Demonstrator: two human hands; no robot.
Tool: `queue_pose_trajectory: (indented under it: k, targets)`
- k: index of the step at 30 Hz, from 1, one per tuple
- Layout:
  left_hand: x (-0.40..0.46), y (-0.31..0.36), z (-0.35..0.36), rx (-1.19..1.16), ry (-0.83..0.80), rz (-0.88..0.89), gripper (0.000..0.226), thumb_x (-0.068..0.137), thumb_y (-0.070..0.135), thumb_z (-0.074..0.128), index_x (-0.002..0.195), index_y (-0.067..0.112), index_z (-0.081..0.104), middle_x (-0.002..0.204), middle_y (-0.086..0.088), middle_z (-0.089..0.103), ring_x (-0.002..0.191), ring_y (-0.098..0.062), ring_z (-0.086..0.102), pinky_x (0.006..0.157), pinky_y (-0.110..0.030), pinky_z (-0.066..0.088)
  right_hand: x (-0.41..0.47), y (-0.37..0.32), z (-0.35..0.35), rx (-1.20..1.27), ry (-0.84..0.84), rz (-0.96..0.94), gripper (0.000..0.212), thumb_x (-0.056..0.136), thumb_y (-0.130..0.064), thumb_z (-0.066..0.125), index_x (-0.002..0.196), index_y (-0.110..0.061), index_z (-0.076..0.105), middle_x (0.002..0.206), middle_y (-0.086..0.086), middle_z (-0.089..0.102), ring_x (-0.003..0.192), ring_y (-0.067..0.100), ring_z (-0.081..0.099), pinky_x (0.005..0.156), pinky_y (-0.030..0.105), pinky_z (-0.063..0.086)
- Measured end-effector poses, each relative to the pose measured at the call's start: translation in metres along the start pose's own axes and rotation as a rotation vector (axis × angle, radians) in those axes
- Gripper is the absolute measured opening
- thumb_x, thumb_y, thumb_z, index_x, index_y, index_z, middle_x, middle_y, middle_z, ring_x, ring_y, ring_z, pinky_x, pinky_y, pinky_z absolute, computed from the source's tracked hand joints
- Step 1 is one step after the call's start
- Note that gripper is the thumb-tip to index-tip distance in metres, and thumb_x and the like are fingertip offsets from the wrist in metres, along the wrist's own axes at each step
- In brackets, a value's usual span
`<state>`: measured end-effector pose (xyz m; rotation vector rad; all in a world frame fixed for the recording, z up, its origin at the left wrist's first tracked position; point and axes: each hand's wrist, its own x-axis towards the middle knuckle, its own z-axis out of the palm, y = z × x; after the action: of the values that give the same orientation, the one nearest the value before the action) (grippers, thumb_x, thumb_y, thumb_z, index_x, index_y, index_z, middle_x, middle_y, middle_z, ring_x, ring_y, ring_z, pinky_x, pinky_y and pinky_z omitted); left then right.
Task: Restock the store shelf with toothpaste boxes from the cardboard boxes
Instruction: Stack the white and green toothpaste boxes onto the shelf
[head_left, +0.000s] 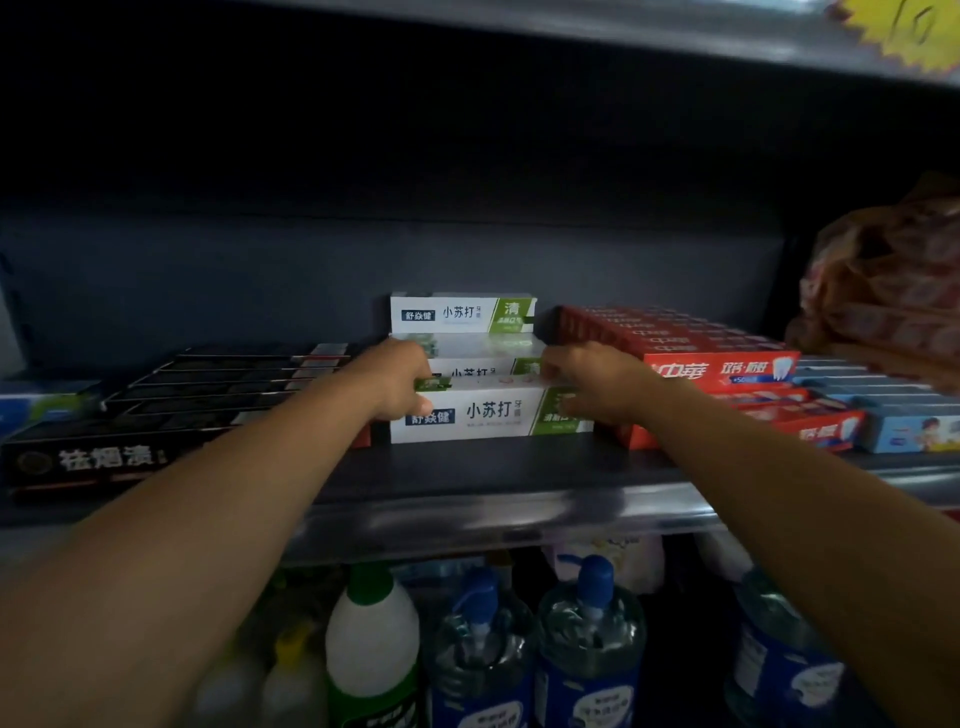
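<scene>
Head view looks at a dark shelf (467, 467) where both arms reach in to the white-and-green toothpaste boxes. Left hand (397, 382) curls its fingers round the left end of the front box (483, 413), and right hand (589, 382) grips the right end, so the box is held between them. It sits on the shelf board near the front, in the lane between the black boxes (171, 410) on the left and the red boxes (691, 358) on the right. More white-and-green boxes are stacked just behind it, the back box (462, 313) highest against the rear wall. The step in hand looks like seating this box in its row. Next, I judge, it wants squaring to the edge and nudging against its neighbours, then both hands letting go for more stock; the cardboard boxes are out of view. Bottles (589, 639) stand on the level below.
</scene>
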<state>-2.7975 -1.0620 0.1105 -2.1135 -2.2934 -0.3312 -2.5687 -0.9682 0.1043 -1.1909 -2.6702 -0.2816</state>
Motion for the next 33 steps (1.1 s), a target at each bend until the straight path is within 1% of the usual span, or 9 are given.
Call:
queue_pose_trajectory:
  k: [3,6,9,12,14,17,24,29,33]
  targets:
    - [0.011,0.0,0.001,0.086,0.064,-0.021,0.025,0.086,0.022,0.07,0.103,0.004,0.067,0.095,-0.009,0.06,0.083,-0.023,0.055,0.071,-0.028,0.041,0.015,0.0,0.008,-0.016,0.029,0.0,0.041,0.082,-0.021,0.067,0.12,-0.023,0.052,0.125,0.004,0.056,0.111,0.023,0.055,0.09,0.039,0.048]
    - [0.024,-0.003,0.004,0.099,0.072,-0.044,0.028,0.086,0.022,0.07,0.107,0.004,0.067,0.105,-0.014,0.064,0.088,-0.026,0.059,0.073,-0.03,0.044,0.027,0.002,0.013,-0.04,0.049,-0.004,0.04,0.083,-0.021,0.067,0.121,-0.021,0.051,0.127,0.003,0.054,0.112,0.022,0.054,0.09,0.037,0.048]
    - [0.034,-0.006,0.006,0.089,0.077,-0.051,0.023,0.085,0.021,0.071,0.098,0.003,0.067,0.096,-0.012,0.063,0.081,-0.025,0.056,0.069,-0.028,0.041,0.036,0.004,0.015,-0.047,0.047,0.004,0.039,0.084,-0.02,0.066,0.121,-0.021,0.052,0.127,0.003,0.053,0.113,0.021,0.052,0.092,0.037,0.048]
    - [0.041,-0.008,0.007,0.068,0.094,-0.055,0.022,0.085,0.02,0.072,0.098,0.004,0.067,0.1,-0.014,0.064,0.08,-0.025,0.055,0.07,-0.028,0.041,0.041,0.005,0.015,-0.043,0.043,0.013,0.039,0.084,-0.02,0.067,0.121,-0.022,0.053,0.127,0.002,0.054,0.112,0.02,0.052,0.093,0.038,0.048]
    - [0.043,-0.01,0.007,0.065,0.111,-0.062,0.027,0.085,0.021,0.072,0.103,0.001,0.066,0.105,-0.017,0.064,0.085,-0.028,0.057,0.072,-0.029,0.041,0.043,0.005,0.016,-0.044,0.044,0.018,0.04,0.085,-0.021,0.066,0.122,-0.021,0.053,0.126,0.002,0.054,0.112,0.02,0.053,0.094,0.039,0.048]
    - [0.047,-0.012,0.008,0.076,0.138,-0.069,0.037,0.082,0.022,0.074,0.112,0.002,0.066,0.112,-0.018,0.064,0.097,-0.032,0.062,0.079,-0.031,0.048,0.047,0.005,0.017,-0.051,0.045,0.018,0.041,0.085,-0.022,0.066,0.123,-0.021,0.053,0.125,0.002,0.055,0.111,0.019,0.053,0.093,0.038,0.048]
    - [0.05,-0.012,0.01,0.107,0.163,-0.092,0.039,0.079,0.021,0.077,0.113,0.006,0.068,0.109,-0.016,0.065,0.095,-0.032,0.062,0.08,-0.034,0.05,0.052,0.005,0.016,-0.083,0.026,0.005,0.039,0.085,-0.025,0.067,0.12,-0.023,0.052,0.122,0.002,0.054,0.108,0.019,0.053,0.091,0.038,0.049]
    - [0.043,-0.006,0.009,0.124,0.161,-0.079,0.032,0.081,0.022,0.075,0.103,0.001,0.065,0.102,-0.015,0.063,0.08,-0.026,0.053,0.069,-0.031,0.042,0.047,-0.001,0.013,-0.125,0.005,0.004,0.045,0.086,-0.025,0.066,0.127,-0.02,0.049,0.13,0.004,0.052,0.115,0.022,0.051,0.094,0.038,0.048]
    - [0.026,0.003,0.003,0.086,0.18,-0.032,0.034,0.08,0.025,0.076,0.107,0.006,0.066,0.108,-0.013,0.063,0.088,-0.026,0.058,0.073,-0.03,0.047,0.029,-0.011,0.004,-0.119,0.039,-0.009,0.05,0.087,-0.026,0.065,0.132,-0.019,0.046,0.136,0.006,0.049,0.118,0.024,0.05,0.095,0.04,0.047]
